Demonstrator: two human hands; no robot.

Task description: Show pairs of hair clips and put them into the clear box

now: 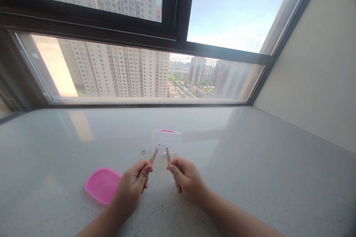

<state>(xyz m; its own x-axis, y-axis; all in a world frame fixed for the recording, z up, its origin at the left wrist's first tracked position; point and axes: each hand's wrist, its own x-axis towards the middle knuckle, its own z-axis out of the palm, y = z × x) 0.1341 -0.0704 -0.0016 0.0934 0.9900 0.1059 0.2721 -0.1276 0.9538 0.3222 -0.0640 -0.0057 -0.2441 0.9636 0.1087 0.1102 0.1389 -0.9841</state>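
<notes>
In my left hand (pixel 132 185) a slim, beige, tapered clip-like piece (pixel 154 155) is pinched between thumb and fingers, its narrow end pointing forward and slightly right. My right hand (pixel 187 179) pinches a similar beige tapered piece (pixel 168 154), tip forward. The two pieces are apart, with a small gap between them; their lower ends are hidden by my fingers. Just beyond the tips stands a clear plastic box (pixel 167 139) with some small dark bits visible in it. A small dark ring (pixel 143 152) lies left of the box.
A pink lid (pixel 102 186) lies on the speckled pale countertop (pixel 250 177), partly behind my left forearm. Dark window frames (pixel 150 106) bound the counter's far edge. A plain wall (pixel 314 70) rises on the right.
</notes>
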